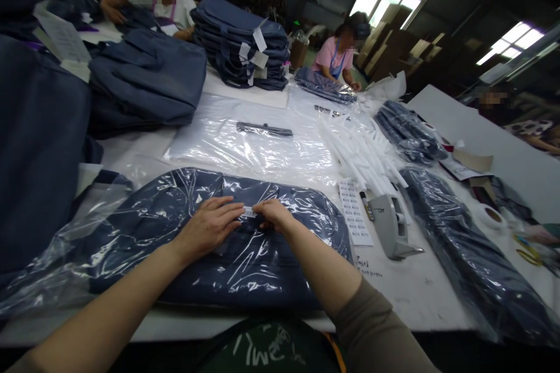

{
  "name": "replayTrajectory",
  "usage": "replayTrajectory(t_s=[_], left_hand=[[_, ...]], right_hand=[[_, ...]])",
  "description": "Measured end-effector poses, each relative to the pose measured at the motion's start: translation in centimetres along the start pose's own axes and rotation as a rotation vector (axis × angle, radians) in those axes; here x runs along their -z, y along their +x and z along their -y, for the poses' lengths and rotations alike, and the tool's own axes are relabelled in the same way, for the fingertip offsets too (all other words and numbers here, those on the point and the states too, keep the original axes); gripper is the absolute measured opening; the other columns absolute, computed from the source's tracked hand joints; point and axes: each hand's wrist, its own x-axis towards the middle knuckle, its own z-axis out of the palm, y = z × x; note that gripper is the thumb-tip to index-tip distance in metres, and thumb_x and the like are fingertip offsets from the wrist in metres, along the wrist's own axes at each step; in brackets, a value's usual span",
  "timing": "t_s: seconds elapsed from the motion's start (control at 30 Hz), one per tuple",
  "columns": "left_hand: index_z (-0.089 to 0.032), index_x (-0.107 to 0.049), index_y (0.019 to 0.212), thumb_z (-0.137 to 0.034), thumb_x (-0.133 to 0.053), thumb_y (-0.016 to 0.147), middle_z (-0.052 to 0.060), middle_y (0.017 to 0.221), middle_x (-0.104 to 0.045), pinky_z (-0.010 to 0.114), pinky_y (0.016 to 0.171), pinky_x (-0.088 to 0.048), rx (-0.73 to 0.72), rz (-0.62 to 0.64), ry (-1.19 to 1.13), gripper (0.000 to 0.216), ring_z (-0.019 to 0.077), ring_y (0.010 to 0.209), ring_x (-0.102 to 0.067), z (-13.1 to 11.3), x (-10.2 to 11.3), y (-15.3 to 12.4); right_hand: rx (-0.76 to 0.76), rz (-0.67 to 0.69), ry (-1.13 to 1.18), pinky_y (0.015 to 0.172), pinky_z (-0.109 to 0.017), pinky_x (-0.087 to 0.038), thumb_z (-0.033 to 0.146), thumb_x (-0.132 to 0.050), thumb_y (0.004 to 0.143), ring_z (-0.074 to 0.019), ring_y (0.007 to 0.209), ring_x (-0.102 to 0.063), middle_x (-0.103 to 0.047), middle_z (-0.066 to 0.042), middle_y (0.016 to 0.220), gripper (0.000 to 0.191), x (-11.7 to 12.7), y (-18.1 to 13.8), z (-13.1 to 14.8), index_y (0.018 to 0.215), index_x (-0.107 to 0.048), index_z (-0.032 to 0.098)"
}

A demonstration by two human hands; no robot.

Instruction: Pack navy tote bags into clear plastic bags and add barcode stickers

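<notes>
A folded navy bag in a clear plastic sleeve [175, 245] lies flat on the white table [411, 291] in front of me. A small white sticker label [249, 211] sits on top of the plastic near its middle. My left hand [210, 226] lies flat on the sleeve with its fingertips touching the label's left end. My right hand [273, 214] has curled fingers pressing on the label's right end. Both forearms reach in from the bottom edge.
A sheet of labels [354, 213], a marker [366, 204] and a grey tape dispenser [389, 224] lie right of the bag. Empty plastic sleeves [249, 143], rolled white tubes [363, 154] and stacked navy bags [245, 41] lie beyond. More wrapped bags [472, 262] lie right. Other people work at the far side.
</notes>
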Motion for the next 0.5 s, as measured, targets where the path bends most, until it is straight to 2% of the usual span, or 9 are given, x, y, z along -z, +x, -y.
replayTrajectory(t_s=[0.17,0.33,0.4,0.43,0.5], left_hand=[[-0.026,-0.057,0.125,-0.041,-0.043,0.096,-0.001,0.13,-0.056,0.045,0.109,-0.019,-0.097,0.201,0.084,0.035,0.0261,0.13,-0.037,1.4,-1.2,0.8],[-0.031,-0.057,0.125,-0.052,-0.044,0.093,-0.002,0.129,-0.057,0.045,0.113,-0.002,-0.09,0.295,0.06,0.041,0.0246,0.132,-0.036,2.5,-2.4,0.6],[-0.032,-0.055,0.126,-0.054,-0.043,0.092,-0.003,0.129,-0.056,0.044,0.113,0.002,-0.08,0.325,0.056,0.043,0.0239,0.133,-0.035,2.8,-2.6,0.5],[-0.032,-0.055,0.126,-0.055,-0.042,0.092,-0.003,0.129,-0.056,0.044,0.113,0.003,-0.073,0.337,0.053,0.044,0.0237,0.134,-0.034,2.8,-2.8,0.5],[-0.032,-0.054,0.128,-0.057,-0.041,0.092,-0.002,0.13,-0.056,0.045,0.112,0.003,-0.061,0.359,0.039,0.046,0.0238,0.135,-0.031,2.8,-2.9,0.7]], right_hand=[[0.015,-0.012,-0.105,0.046,-0.022,-0.048,0.023,-0.063,0.075,-0.01,0.052,-0.05,-0.052,0.002,0.059,0.009,-0.2,0.7,0.0,0.072,-0.064,0.014],[0.052,-0.051,-0.306,0.054,-0.027,-0.05,0.024,-0.062,0.075,-0.0152,0.056,-0.058,-0.06,-0.001,0.061,0.011,-0.5,0.6,-0.4,0.072,-0.067,0.015],[0.109,-0.118,-0.399,0.069,-0.032,-0.051,0.023,-0.063,0.074,-0.0214,0.075,-0.064,-0.067,-0.006,0.077,0.013,-0.6,0.0,-0.8,0.083,-0.069,0.016],[0.185,-0.17,-0.477,0.078,-0.036,-0.049,0.024,-0.062,0.075,-0.0245,0.088,-0.063,-0.068,-0.009,0.089,0.022,-0.7,-0.4,-1.1,0.095,-0.068,0.017],[0.438,-0.245,-0.702,0.094,-0.043,-0.041,0.031,-0.059,0.081,-0.0286,0.111,-0.054,-0.063,-0.013,0.115,0.041,-0.8,-1.3,-1.9,0.121,-0.058,0.021]])
